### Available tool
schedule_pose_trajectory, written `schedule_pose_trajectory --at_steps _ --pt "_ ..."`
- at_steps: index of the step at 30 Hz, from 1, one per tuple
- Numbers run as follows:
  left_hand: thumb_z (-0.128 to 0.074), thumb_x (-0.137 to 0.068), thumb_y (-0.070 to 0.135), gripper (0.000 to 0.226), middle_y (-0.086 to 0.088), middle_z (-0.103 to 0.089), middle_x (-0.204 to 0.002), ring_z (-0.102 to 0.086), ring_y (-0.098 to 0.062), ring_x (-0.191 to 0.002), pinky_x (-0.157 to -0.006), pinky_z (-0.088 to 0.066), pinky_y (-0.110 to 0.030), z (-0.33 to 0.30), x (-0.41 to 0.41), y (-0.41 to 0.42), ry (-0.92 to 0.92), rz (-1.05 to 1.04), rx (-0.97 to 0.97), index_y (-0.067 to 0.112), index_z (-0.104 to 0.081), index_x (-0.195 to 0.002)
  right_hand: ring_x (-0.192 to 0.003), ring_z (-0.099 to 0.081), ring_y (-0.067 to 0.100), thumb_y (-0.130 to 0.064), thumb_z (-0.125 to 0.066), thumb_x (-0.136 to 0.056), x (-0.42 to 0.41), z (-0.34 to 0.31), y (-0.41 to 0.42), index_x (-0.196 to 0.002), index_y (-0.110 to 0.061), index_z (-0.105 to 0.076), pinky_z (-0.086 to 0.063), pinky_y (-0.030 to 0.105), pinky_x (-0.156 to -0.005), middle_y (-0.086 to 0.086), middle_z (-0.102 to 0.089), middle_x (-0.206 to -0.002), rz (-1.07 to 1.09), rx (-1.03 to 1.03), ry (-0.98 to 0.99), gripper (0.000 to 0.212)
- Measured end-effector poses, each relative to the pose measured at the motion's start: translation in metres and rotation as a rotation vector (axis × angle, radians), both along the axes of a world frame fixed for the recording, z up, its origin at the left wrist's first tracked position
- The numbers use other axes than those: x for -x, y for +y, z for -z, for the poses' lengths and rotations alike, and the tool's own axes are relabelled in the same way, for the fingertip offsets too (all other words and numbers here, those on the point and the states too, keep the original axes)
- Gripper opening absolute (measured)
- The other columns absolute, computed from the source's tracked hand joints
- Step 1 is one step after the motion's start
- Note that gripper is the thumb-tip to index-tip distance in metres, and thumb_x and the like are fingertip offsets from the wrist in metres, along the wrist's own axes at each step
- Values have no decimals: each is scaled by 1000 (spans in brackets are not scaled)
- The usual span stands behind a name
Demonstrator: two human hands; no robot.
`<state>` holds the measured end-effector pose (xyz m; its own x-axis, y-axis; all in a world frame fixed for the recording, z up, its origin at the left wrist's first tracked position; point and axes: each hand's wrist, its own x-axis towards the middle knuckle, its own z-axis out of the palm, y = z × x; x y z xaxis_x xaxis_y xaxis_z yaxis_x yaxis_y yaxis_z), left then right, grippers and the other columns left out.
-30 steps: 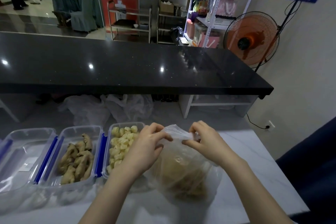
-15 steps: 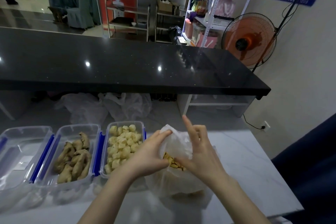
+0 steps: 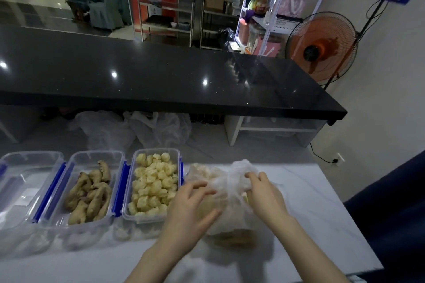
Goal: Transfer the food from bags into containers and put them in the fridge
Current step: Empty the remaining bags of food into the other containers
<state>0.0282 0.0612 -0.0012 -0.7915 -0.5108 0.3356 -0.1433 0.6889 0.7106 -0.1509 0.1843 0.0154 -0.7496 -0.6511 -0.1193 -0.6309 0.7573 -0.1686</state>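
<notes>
Since the bag is not yet emptied, these notes cover the opening step, biggest thing first.

Table (image 3: 310,190): pale marble top; everything for the job sits along its near half.

Containers: three clear tubs with blue clips in a row at left. The left container (image 3: 27,190) looks empty, the middle container (image 3: 76,218) holds brown pieces, the right container (image 3: 171,156) holds pale cubes.

Bag (image 3: 232,193): thin clear plastic, lying on the table just right of the cube tub, tan food inside.

Bag direction: gathered mouth points up and away from you; long axis looks to run near-to-far, though the crumpled film makes that unsure.

Left hand (image 3: 188,216): fingers spread and fairly straight, resting on the bag's left flank, clamping nothing.

Right hand (image 3: 264,197): fingers curled into the bunched film at the mouth, pinching it.

Advice: brace the bulk with your left, draw the film apart gently with your right; thin plastic tears and spills. Widen the mouth fully before lifting to pour.
</notes>
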Motion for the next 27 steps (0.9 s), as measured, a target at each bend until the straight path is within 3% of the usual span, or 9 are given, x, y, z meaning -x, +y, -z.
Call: schedule_pose_trajectory --at_steps 5,8,10,12,14,16,18,21,27 --pt "-57 -59 73 94 7 -8 -156 -11 -17 -144 -119 -19 -35 34 8 25 -445 94 -69 43 -29 -143 -102 -55 29 -31 -32 -99 17 0 6 -133 -32 -46 -47 38 -81 4 -49 -120 62 102 -105 37" --pt "-68 -71 44 86 2 -10 -155 -15 -22 -143 -118 -22 -35 43 28 31 -463 17 -77 43 -24 -145 -112 -47 26 -43 -30 -97 29 -1 20 -135 -37 -45 -43 40 -92 1 -46 -129 -91 -67 0 41" --pt "-66 -74 20 73 4 -24 -147 -29 -19 -135 -113 -32 -33 46 37 30 -412 -56 -47 38 -37 -139 -122 -38 28 -51 -33 -91 36 6 35 -140 -42 -35 -34 43 -100 0 -39 -138 -170 -242 60 49" --pt "-63 -75 10 52 5 -38 -134 -42 -16 -124 -104 -41 -29 48 39 28 -376 -122 -47 27 -55 -123 -126 -37 29 -52 -41 -83 41 18 48 -144 -45 -22 -34 44 -103 0 -36 -140 -191 -298 -23 64" --pt "-61 -78 6 32 3 -47 -122 -51 -16 -111 -94 -44 -25 49 36 27 -383 -183 -34 18 -61 -108 -119 -47 27 -48 -46 -76 40 34 54 -144 -46 -20 -43 40 -95 1 -43 -134 -171 -195 -253 72" --pt "-58 -82 4 23 0 -55 -110 -56 -18 -98 -84 -47 -26 47 35 28 -349 -240 -57 15 -61 -101 -110 -56 24 -46 -49 -75 33 43 53 -137 -45 -35 -48 37 -87 1 -54 -123 -161 -14 -390 64" --pt "-54 -82 0 19 0 -60 -94 -59 -19 -86 -73 -49 -29 40 36 28 -297 -279 -87 16 -59 -92 -103 -61 22 -38 -57 -82 30 46 50 -124 -36 -53 -49 35 -83 0 -63 -114 -125 190 -342 42" --pt "-51 -79 -8 29 9 -60 -78 -57 -4 -73 -60 -43 -12 21 38 25 -190 -342 -206 20 -53 -83 -94 -61 20 -17 -59 -87 34 34 44 -106 -23 -66 -44 28 -76 -1 -68 -103 -31 464 -256 21" --pt "-52 -76 -13 36 6 -62 -81 -57 -5 -76 -64 -42 -15 -19 32 8 29 -434 -286 21 -57 -87 -85 -57 16 -7 -55 -88 37 -18 26 -99 -19 -68 -40 16 -69 -2 -64 -93 -38 694 -232 22"
